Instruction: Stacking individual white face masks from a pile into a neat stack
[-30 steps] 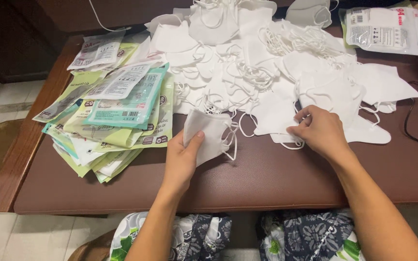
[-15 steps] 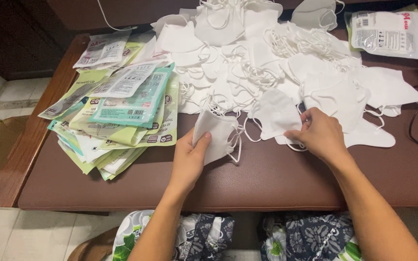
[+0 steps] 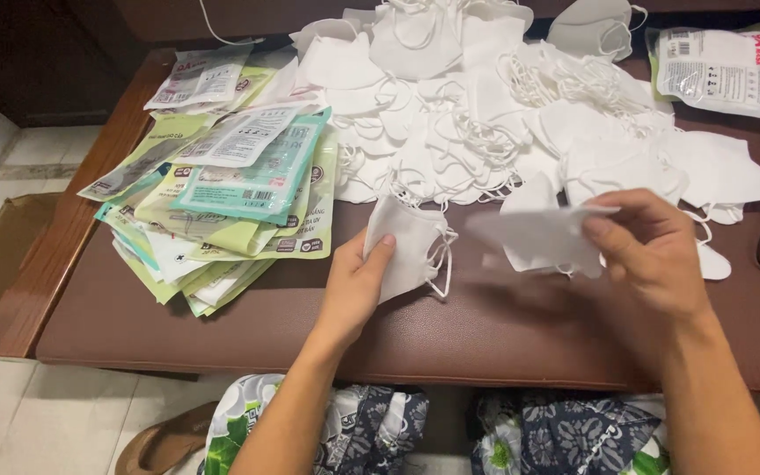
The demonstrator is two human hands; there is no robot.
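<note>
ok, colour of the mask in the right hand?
White; the mask in the right hand shows best in the head view.

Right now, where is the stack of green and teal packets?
In the head view, the stack of packets lies on the left part of the brown table, just left of the pile of white masks and beyond the left hand.

Packet stack: table left | mask heap: far centre, right of stack | folded mask: near of heap | sealed pack: far right
</note>
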